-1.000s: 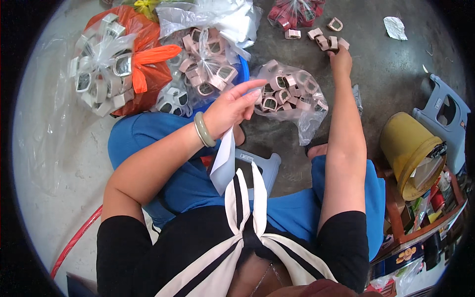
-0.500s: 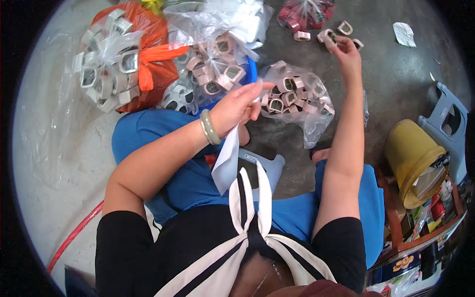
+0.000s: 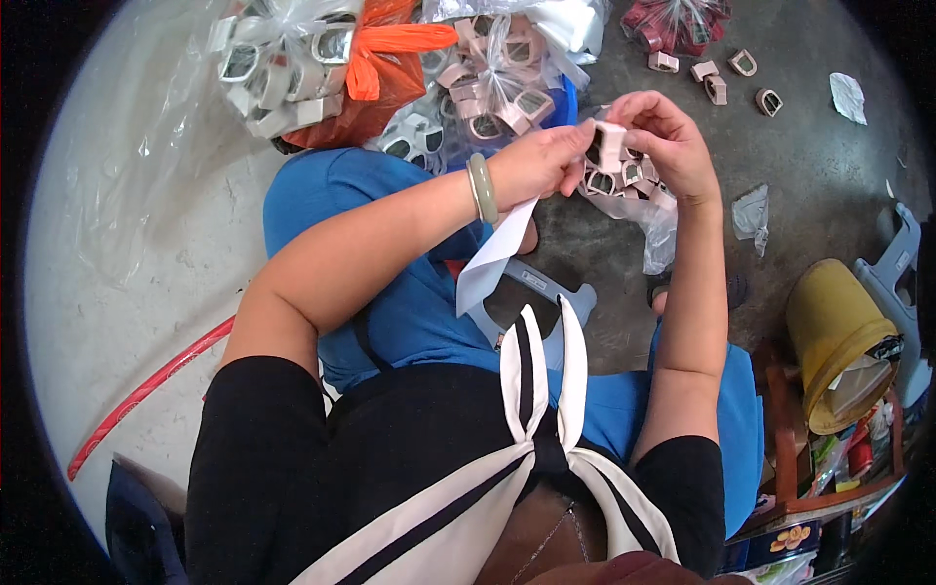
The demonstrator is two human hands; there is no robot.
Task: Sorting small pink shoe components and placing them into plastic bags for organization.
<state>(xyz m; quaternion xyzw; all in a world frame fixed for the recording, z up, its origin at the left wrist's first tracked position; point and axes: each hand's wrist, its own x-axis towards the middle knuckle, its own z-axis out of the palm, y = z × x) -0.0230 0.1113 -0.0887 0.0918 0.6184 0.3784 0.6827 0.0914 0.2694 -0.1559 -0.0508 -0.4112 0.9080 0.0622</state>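
A pale pink D-shaped ring piece point(image 3: 610, 148) with a dark opening is held up between my two hands. My right hand point(image 3: 673, 148) pinches it from the right between thumb and fingers. From the left, my left hand point(image 3: 542, 164) reaches it with the thumb tip. A white paper sheet point(image 3: 494, 255) hangs down from my left hand, gripped in its curled fingers. Just below and behind the hands lies an opened clear plastic bag point(image 3: 660, 239) of similar pink pieces point(image 3: 634, 175), partly covered by my hands.
Several loose pink pieces point(image 3: 716, 90) lie on the dark floor at the upper right, near a tied bag of red pieces point(image 3: 682, 24). Tied bags of white pieces point(image 3: 285, 73) and pink pieces point(image 3: 492, 78) stand upper left. A yellow bucket point(image 3: 840, 341) and grey-blue stool point(image 3: 902, 292) are at right.
My right hand has come back from the loose pieces on the floor to meet my left hand, where a pink piece is now held between them. The whole view has shifted slightly.
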